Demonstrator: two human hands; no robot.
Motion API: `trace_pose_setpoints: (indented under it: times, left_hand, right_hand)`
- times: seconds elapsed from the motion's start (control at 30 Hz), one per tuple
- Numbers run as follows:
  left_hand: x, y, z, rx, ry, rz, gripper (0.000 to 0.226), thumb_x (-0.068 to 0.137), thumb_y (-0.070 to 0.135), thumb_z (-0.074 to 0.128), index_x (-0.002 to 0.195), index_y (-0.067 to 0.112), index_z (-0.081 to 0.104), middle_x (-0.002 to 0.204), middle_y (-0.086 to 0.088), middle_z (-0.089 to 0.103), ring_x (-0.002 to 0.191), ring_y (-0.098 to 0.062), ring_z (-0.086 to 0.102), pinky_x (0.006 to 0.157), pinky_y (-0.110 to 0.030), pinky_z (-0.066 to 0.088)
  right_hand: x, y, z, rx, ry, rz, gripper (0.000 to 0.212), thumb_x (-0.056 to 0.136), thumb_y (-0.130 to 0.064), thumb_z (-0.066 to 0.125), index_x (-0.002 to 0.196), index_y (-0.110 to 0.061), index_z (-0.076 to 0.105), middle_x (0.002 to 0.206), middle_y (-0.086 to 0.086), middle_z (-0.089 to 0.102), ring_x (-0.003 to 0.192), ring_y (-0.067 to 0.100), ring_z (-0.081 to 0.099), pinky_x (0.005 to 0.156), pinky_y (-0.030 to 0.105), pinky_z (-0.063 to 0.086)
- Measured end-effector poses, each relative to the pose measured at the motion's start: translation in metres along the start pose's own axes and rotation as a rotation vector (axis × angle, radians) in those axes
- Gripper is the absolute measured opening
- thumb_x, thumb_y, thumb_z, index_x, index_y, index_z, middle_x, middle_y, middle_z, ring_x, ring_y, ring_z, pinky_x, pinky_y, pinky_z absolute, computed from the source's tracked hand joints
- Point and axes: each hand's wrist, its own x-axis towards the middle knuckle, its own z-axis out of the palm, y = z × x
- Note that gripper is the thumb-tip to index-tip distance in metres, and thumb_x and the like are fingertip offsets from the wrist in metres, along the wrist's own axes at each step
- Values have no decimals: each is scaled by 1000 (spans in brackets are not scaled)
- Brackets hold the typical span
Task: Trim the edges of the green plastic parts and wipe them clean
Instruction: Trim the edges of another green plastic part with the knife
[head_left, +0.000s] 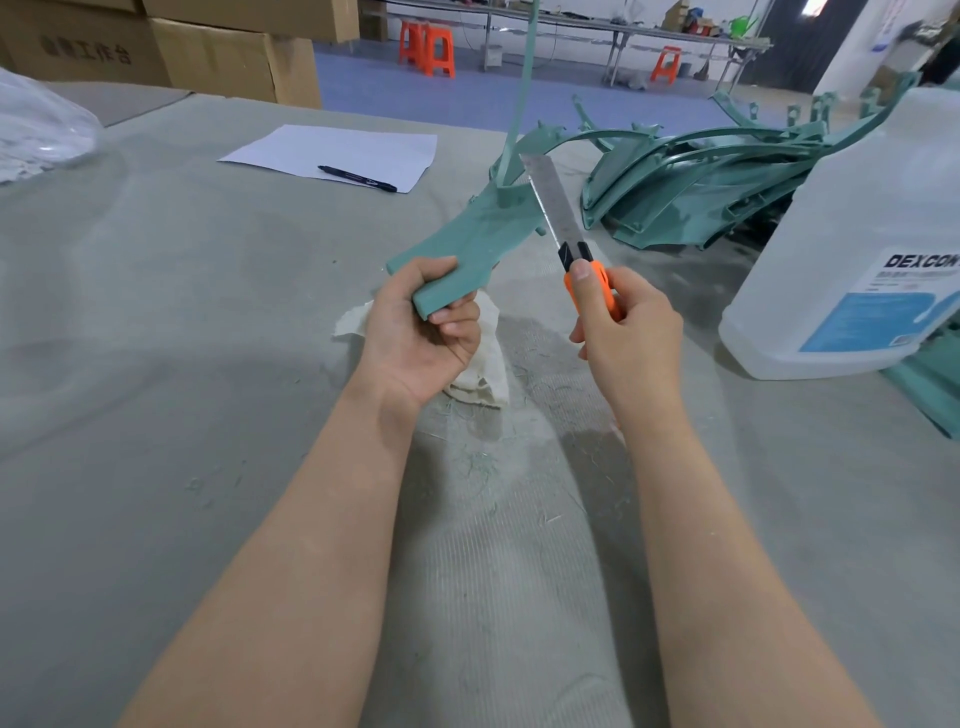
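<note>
Trimming under way: left hand (421, 332) grips curved green plastic part (470, 236) above table; right hand (621, 322) clasps orange-handled steel utility knife (563, 223) at its edge; crumpled white cloth (480, 364) unused, pile of green plastic parts (701, 176) awaiting.

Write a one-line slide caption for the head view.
Left hand grips a green plastic part while right hand holds an orange utility knife against its edge.

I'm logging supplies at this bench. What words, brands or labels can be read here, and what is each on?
"DEXCON", possibly cut off by the frame edge: jug label.
"工作台", after two blurred characters: box.
Small print below "DEXCON" on the jug label: too small to read.
Wall sign, top right: too blurred to read.
</note>
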Motion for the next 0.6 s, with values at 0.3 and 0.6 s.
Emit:
trace_pose_setpoints:
  times: [0.3, 0.6]
  left_hand:
    - [0, 1, -1, -15, 1, -4, 35, 81, 15, 48, 115, 6, 41, 44, 6, 40, 29, -2, 32, 32, -10, 29]
    - [-1, 2, -1, -27, -25, -26, 26, 76, 16, 49, 98, 2, 54, 43, 6, 37, 28, -3, 32, 32, -9, 28]
  right_hand:
    - [1, 2, 0, 4, 11, -10, 48, 96, -50, 49, 87, -5, 61, 75, 21, 63, 71, 37, 60, 70, 52, 53]
    - [4, 8, 0, 23, -23, -50, 45, 97, -44, 51, 86, -2, 60, 73, 23, 62, 46, 2, 53, 64, 38, 51]
